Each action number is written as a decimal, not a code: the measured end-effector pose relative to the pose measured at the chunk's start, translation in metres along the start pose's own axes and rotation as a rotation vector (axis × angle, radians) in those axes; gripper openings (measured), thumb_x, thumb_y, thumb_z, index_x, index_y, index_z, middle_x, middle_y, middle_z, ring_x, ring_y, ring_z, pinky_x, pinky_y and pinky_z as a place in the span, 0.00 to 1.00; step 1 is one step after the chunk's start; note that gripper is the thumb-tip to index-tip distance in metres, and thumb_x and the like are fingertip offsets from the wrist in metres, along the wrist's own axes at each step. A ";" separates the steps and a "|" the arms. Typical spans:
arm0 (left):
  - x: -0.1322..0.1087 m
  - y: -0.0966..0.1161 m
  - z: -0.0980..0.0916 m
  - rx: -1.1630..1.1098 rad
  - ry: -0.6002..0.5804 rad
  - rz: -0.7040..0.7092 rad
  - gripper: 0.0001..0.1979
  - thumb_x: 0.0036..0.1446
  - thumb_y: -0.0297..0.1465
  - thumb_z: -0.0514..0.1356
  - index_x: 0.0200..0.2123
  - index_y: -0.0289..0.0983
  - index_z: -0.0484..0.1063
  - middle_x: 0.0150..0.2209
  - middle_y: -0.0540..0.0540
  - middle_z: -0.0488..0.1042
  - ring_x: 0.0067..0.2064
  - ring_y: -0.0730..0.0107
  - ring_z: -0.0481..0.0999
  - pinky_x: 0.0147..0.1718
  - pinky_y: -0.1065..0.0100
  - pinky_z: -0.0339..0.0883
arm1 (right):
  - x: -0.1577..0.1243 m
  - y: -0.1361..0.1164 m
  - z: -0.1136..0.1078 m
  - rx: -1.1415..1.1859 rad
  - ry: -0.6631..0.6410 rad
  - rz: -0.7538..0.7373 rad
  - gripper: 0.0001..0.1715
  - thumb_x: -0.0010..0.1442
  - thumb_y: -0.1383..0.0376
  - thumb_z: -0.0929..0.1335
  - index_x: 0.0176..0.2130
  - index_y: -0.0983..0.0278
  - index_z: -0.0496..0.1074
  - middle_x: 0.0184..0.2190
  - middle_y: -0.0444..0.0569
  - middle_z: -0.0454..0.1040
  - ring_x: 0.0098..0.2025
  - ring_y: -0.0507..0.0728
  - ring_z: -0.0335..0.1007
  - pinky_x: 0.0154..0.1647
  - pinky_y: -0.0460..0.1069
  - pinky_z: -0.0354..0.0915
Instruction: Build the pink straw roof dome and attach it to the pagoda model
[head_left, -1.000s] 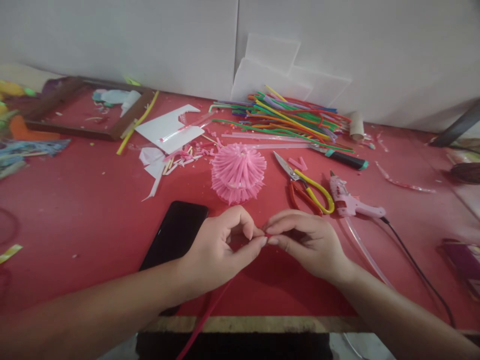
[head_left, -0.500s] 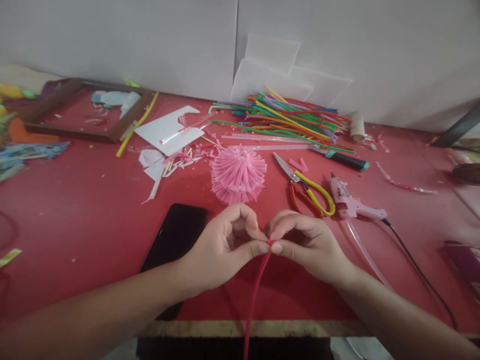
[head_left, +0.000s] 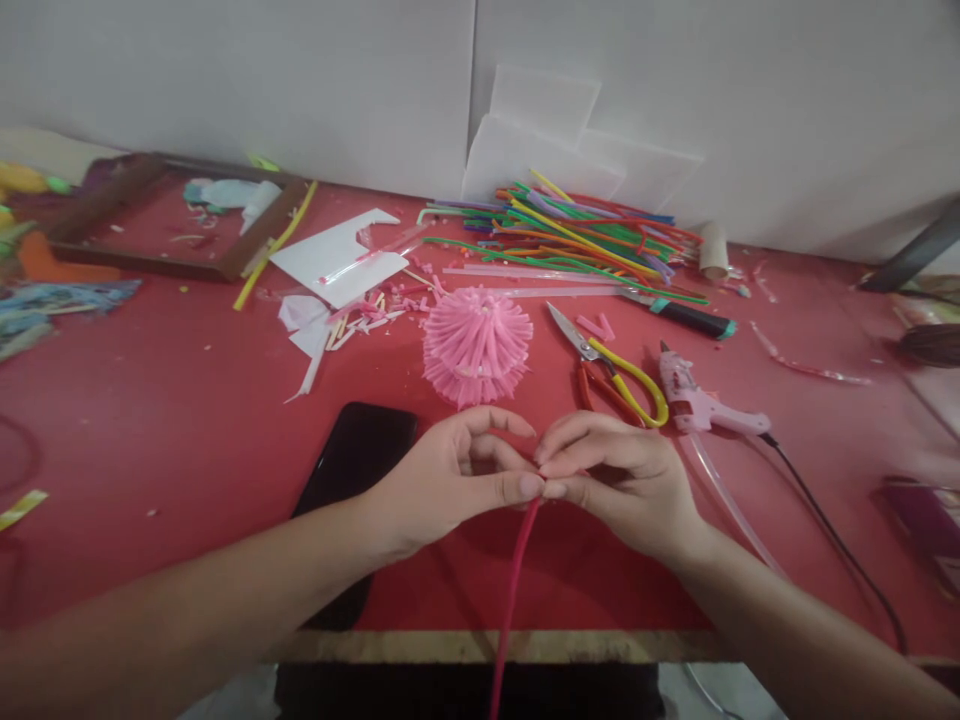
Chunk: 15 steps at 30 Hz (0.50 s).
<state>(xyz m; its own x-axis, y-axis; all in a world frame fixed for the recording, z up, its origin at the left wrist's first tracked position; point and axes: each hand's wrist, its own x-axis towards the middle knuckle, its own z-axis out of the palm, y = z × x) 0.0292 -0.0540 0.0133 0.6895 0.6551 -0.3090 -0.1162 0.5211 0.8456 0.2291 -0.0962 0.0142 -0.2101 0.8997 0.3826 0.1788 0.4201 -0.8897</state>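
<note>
A dark pink pipe cleaner [head_left: 511,580] hangs from my pinched fingertips down past the table's front edge. My left hand [head_left: 457,480] grips its upper end between thumb and fingers. Touching it tip to tip, my right hand [head_left: 626,480] pinches the same end, and the fingers hide most of that part. Just beyond the hands stands a round pink ornament [head_left: 478,345] of many short strands in two tiers. Under my left wrist lies a black phone [head_left: 356,455].
Scissors [head_left: 611,365] with yellow and red handles lie right of the ornament, beside a pink glue gun [head_left: 705,400] with a cord. Behind are a cutter knife [head_left: 690,318] and a pile of coloured pipe cleaners [head_left: 585,235]. White paper scraps [head_left: 337,260] and a brown frame [head_left: 150,262] sit left.
My left fingers have lifted and spread a little above the pinch, and my right fingers have shifted around the pipe cleaner's end. The ornament and tools stay in place.
</note>
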 end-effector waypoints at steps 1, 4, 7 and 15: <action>0.000 0.000 0.000 -0.001 0.001 -0.005 0.18 0.51 0.29 0.72 0.43 0.36 0.70 0.27 0.55 0.79 0.29 0.82 0.75 0.32 0.79 0.66 | 0.000 0.000 0.000 -0.028 -0.003 -0.023 0.06 0.56 0.70 0.75 0.36 0.60 0.80 0.33 0.47 0.79 0.34 0.52 0.78 0.35 0.46 0.76; 0.001 -0.001 0.000 -0.006 0.042 -0.020 0.17 0.52 0.29 0.71 0.43 0.36 0.71 0.27 0.54 0.79 0.30 0.81 0.76 0.34 0.78 0.67 | 0.001 0.000 -0.001 -0.155 -0.014 -0.105 0.06 0.58 0.71 0.74 0.37 0.61 0.79 0.33 0.47 0.79 0.35 0.52 0.78 0.37 0.46 0.76; 0.000 -0.002 0.002 -0.044 0.117 -0.010 0.16 0.50 0.27 0.71 0.41 0.36 0.72 0.26 0.55 0.78 0.29 0.82 0.76 0.35 0.78 0.68 | 0.000 0.000 0.000 -0.353 -0.031 -0.247 0.12 0.59 0.74 0.71 0.44 0.62 0.77 0.37 0.50 0.79 0.39 0.54 0.77 0.41 0.48 0.76; 0.002 -0.002 0.007 -0.194 0.091 0.023 0.16 0.49 0.29 0.72 0.36 0.37 0.69 0.23 0.57 0.75 0.24 0.80 0.73 0.26 0.78 0.67 | -0.010 0.002 0.008 -0.756 0.006 -0.651 0.15 0.53 0.72 0.76 0.42 0.63 0.76 0.42 0.53 0.75 0.50 0.62 0.73 0.46 0.57 0.78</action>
<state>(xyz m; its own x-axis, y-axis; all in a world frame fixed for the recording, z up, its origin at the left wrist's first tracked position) 0.0355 -0.0579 0.0137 0.6189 0.7101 -0.3357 -0.2725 0.5950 0.7562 0.2236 -0.1052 0.0068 -0.4803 0.4672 0.7423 0.5961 0.7947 -0.1144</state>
